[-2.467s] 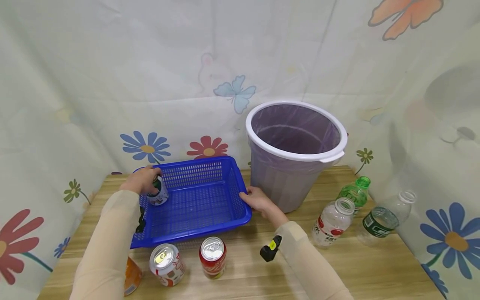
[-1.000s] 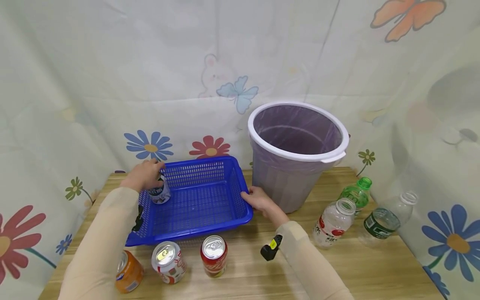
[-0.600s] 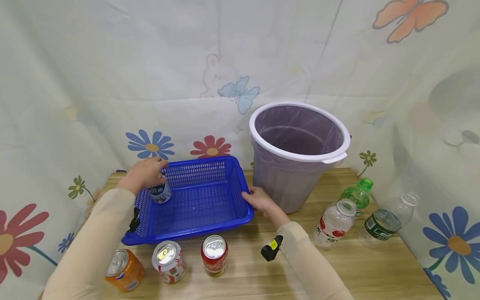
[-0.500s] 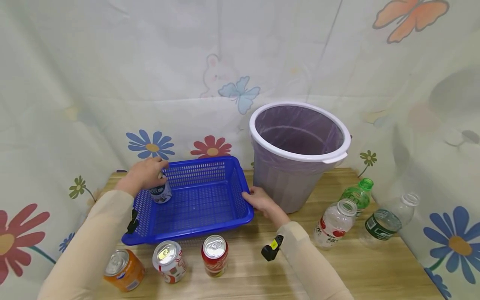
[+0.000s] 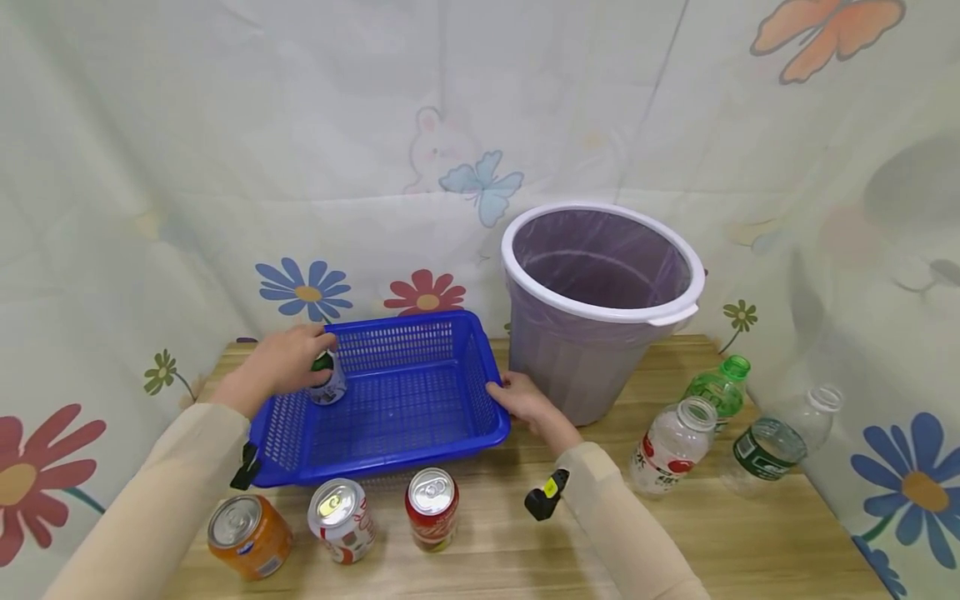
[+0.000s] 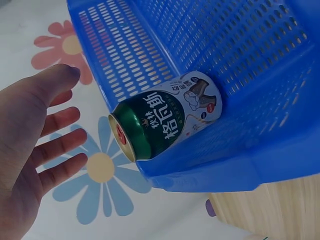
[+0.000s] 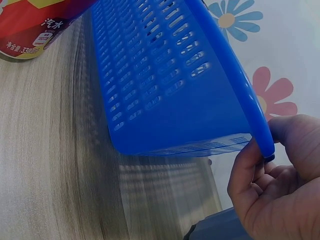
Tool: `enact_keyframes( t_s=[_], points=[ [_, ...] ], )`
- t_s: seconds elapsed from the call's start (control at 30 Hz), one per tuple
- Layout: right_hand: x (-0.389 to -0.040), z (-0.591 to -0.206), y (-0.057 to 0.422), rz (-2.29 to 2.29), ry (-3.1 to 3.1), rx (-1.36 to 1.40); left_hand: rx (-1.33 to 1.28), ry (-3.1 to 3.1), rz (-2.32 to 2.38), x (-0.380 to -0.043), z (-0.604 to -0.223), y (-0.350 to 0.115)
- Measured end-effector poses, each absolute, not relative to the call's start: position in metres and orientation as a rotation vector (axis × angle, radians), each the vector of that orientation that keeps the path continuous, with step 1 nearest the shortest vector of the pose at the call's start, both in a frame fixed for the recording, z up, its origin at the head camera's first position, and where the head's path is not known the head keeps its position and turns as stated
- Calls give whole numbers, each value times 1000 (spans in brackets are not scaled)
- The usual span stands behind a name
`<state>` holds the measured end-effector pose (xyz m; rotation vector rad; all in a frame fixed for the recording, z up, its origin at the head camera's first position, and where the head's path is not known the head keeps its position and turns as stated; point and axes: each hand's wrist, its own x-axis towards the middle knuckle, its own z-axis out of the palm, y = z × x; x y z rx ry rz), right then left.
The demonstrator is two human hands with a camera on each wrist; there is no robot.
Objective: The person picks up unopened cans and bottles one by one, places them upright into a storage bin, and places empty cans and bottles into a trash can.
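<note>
A green and white drink can (image 6: 167,115) stands inside the blue plastic basket (image 5: 390,458), in its back left corner. My left hand (image 5: 288,362) is beside the can; the left wrist view shows a gap between the can's top and the spread, relaxed fingers (image 6: 62,145). My right hand (image 7: 280,175) pinches the basket's right rim between thumb and curled fingers. In front of the basket stand an orange can (image 5: 251,537), a white and red can (image 5: 342,521) and a red can (image 5: 432,508).
A grey bin (image 5: 577,367) with a white rim and a purple liner stands right of the basket. At the right of the wooden table (image 5: 510,542) are a clear bottle with a red label (image 5: 670,450), a green bottle (image 5: 720,387) and a clear bottle with a dark label (image 5: 772,446).
My left hand has come off the can, which stays in the basket's corner, and the left forearm has swung left, uncovering the orange can. My right hand keeps its grip on the rim.
</note>
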<state>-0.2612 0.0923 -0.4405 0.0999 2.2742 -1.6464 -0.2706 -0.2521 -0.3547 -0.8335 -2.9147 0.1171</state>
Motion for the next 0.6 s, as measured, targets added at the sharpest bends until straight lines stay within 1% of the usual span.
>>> enact_keyframes(
  t_s=[0.6],
  points=[
    [-262,-442,94,-1653,2255,87,-887,-2862,6,-244,-358,-268]
  ],
)
